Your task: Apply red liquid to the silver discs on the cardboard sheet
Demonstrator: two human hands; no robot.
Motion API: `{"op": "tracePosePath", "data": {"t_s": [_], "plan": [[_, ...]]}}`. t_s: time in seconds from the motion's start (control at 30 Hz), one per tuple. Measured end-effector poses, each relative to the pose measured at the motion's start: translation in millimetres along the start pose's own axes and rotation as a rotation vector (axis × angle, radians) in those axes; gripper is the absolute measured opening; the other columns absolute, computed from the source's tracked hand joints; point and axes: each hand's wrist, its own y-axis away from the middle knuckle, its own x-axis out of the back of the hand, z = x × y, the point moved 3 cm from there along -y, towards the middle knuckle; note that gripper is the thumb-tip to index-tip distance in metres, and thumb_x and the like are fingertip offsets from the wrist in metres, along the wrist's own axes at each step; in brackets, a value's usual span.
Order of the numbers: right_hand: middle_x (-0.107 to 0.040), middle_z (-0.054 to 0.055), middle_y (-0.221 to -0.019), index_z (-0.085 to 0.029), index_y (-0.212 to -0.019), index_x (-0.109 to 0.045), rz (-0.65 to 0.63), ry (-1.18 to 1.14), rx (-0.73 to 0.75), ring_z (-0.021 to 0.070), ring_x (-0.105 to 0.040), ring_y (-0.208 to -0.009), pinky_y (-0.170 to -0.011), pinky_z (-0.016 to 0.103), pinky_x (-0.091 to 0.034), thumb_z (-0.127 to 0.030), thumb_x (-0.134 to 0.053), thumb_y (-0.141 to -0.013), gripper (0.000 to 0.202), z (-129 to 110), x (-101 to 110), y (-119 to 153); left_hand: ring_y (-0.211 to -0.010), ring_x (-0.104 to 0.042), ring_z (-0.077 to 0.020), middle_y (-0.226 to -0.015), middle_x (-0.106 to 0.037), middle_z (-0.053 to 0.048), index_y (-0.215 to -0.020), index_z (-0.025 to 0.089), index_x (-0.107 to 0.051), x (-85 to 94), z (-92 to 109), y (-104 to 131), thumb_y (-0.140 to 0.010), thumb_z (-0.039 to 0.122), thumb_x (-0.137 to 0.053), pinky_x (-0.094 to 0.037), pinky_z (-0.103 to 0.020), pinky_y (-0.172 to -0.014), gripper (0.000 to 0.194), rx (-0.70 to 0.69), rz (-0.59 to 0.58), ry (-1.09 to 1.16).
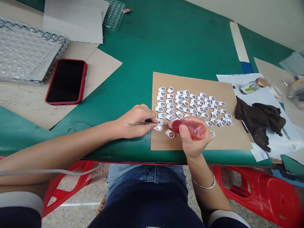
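Observation:
In the head view, my left hand is closed around thin metal tweezers, resting at the left edge of a brown cardboard sheet. My right hand grips a red squeeze bottle, tilted so its tip points left toward the tweezers. Rows of small white tabs with dark round prints lie on the cardboard. Near my left fingertips sits one white tab, and a tab with a reddish print is below the bottle tip. Whatever is directly at the two tips is too small to make out.
At left lie a phone in a red case and a clear bubbled plastic tray. On the right are a dark brown cloth, a gold-lidded glass jar and a pen-like tool. Red stools stand below the green table.

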Motion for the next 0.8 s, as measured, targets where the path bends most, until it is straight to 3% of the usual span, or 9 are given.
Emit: {"op": "tracePosePath", "data": {"t_s": [0.8], "plan": [[-0.062,0.001,-0.077,-0.019,-0.086,-0.058,-0.029,0.025,0.065,0.0145,-0.060,-0.073,-0.068,0.033,-0.050,-0.024,-0.070,-0.064,0.026,-2.9,-3.2,-1.7,-0.064,-0.058,-0.0103,-0.067,-0.066,0.002,-0.074,0.018,-0.064,0.2,-0.1,0.4,-0.073,0.011,-0.059,-0.043,-0.023,-0.067,0.009,0.038,0.002,-0.010]]}}
